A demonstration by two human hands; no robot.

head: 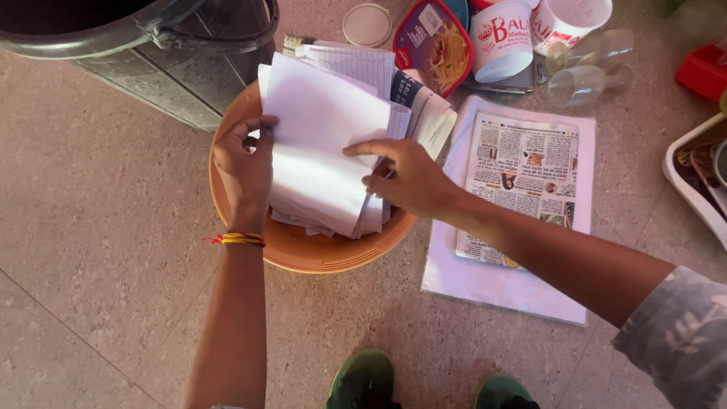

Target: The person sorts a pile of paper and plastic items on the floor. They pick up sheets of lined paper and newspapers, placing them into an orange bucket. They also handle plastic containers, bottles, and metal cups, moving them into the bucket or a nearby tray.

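Note:
A thick stack of white and lined papers (318, 144) lies tilted inside an orange plastic basin (318, 254) on the floor. My left hand (246, 170) grips the stack's left edge, thumb on top; a yellow-red thread band circles that wrist. My right hand (405, 178) presses on the stack's right side, with the index finger stretched across the top sheet and the other fingers curled at its edge. Folded booklets (424, 110) stick out behind the stack.
A grey metal bin (174, 60) stands at the upper left. A folded newspaper on white sheets (522, 182) lies to the right. Plastic tubs (503, 38), a lid, two tipped glasses (587, 79), a red box and a tray edge (693, 193) crowd the top right. My green shoes (363, 379) are below.

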